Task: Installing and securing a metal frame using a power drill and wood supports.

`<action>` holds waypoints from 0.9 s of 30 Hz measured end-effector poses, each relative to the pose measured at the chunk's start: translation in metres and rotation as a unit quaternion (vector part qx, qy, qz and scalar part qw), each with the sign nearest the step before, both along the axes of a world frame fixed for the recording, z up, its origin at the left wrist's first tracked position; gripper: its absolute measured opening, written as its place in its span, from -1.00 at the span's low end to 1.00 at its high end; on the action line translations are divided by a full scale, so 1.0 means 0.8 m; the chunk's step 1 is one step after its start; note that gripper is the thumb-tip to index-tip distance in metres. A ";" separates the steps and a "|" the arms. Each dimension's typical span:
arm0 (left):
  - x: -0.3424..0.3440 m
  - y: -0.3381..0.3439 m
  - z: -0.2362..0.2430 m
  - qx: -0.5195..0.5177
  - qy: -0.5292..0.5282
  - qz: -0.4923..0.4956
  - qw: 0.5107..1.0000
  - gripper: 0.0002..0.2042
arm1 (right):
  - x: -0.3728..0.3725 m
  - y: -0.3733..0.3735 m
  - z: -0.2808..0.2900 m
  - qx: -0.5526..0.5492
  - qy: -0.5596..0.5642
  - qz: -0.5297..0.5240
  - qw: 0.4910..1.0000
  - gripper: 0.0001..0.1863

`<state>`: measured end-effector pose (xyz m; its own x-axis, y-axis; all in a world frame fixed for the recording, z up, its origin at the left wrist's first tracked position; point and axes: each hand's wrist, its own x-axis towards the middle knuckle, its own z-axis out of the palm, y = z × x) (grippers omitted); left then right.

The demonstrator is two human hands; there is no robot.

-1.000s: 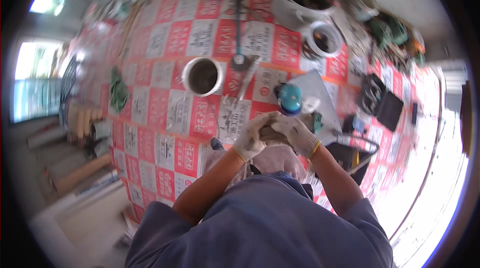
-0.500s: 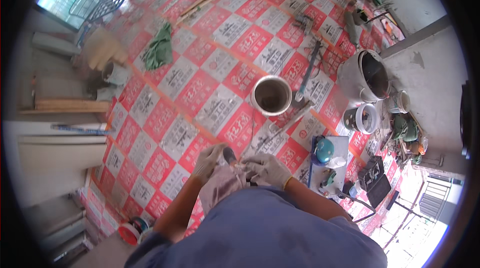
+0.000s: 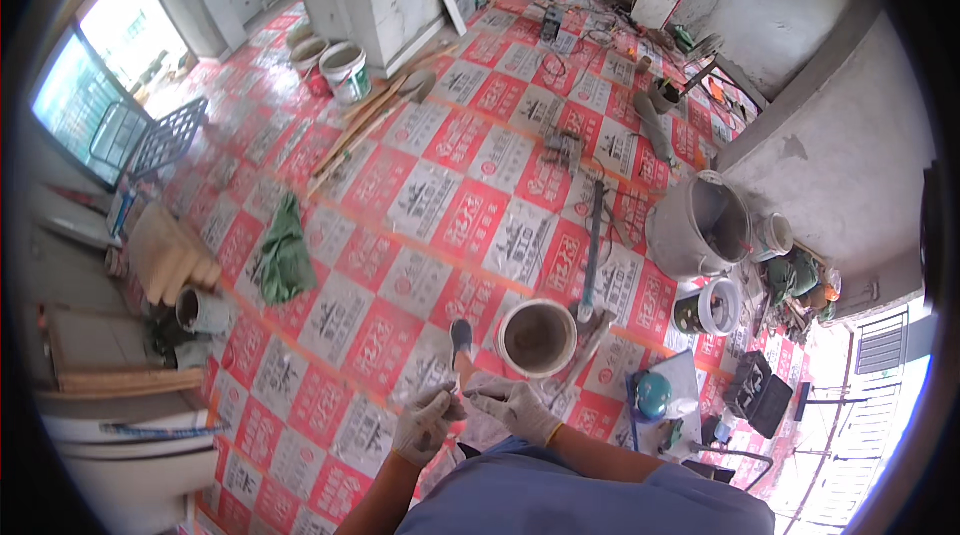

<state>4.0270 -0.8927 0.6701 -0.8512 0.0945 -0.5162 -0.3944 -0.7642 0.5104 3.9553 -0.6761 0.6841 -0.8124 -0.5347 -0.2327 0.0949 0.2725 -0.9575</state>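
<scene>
Both hands wear pale, dirt-marked work gloves and meet low in front of my body. My left hand [image 3: 425, 423] has its fingers curled in, closed; whatever is pinched at the fingertips is too small to make out. My right hand [image 3: 517, 411] is closed too, fingers pressed together and pointing at the left fingertips; what it holds, if anything, is hidden. Just beyond them my foot in a grey shoe [image 3: 461, 336] stands on the floor. A pale round bucket [image 3: 502, 345] with a grey-brown inside stands ahead of the right hand.
Red-and-grey checked sheeting [image 3: 375, 325] covers the floor. To the right are a long-handled tool [image 3: 593, 245], a big grey tub [image 3: 668, 235], a white bucket [image 3: 722, 307] and a low trolley [image 3: 685, 375] bearing a teal helmet [image 3: 653, 393]. A green cloth [image 3: 285, 255] lies left.
My view has tilted up, so more of the far room shows and the floor things sit lower. The grey-shod foot now shows farther ahead of my hands, which stay close together.
</scene>
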 end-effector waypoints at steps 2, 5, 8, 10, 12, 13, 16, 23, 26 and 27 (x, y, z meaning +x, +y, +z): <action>-0.086 -0.016 0.024 -0.142 -0.008 -0.085 0.986 -0.63 | -0.078 -0.029 0.020 -0.027 -0.059 -0.035 0.997 -0.72; -0.201 -0.045 0.046 -0.107 -0.038 -0.060 0.992 -0.65 | -0.210 -0.073 0.057 0.008 -0.087 0.007 0.996 -0.71; -0.321 -0.078 0.097 -0.174 -0.022 -0.057 0.983 -0.63 | -0.340 -0.118 0.091 -0.019 -0.045 0.046 0.998 -0.72; -0.400 -0.114 0.109 -0.233 0.012 -0.076 0.969 -0.63 | -0.419 -0.152 0.098 -0.094 -0.146 0.027 0.985 -0.72; -0.473 -0.147 0.099 -0.237 0.031 -0.080 0.968 -0.66 | -0.502 -0.180 0.107 -0.083 -0.116 0.036 0.989 -0.72; -0.513 -0.160 0.101 -0.261 0.041 -0.092 0.960 -0.68 | -0.540 -0.192 0.107 -0.074 -0.122 0.043 0.989 -0.71; -0.649 -0.192 0.105 -0.289 0.054 -0.126 0.948 -0.73 | -0.660 -0.220 0.093 -0.084 -0.091 0.048 0.991 -0.70; -1.015 -0.222 0.094 -0.432 0.183 -0.345 0.812 -0.76 | -0.924 -0.217 0.101 0.012 -0.040 -0.091 0.995 -0.68; -1.158 -0.189 0.117 -0.398 0.270 -0.352 0.803 -0.66 | -1.029 -0.205 0.122 0.019 0.012 -0.166 0.986 -0.69; -1.202 -0.181 0.102 -0.362 0.277 -0.349 0.819 -0.62 | -1.063 -0.203 0.119 -0.001 -0.022 -0.217 0.976 -0.69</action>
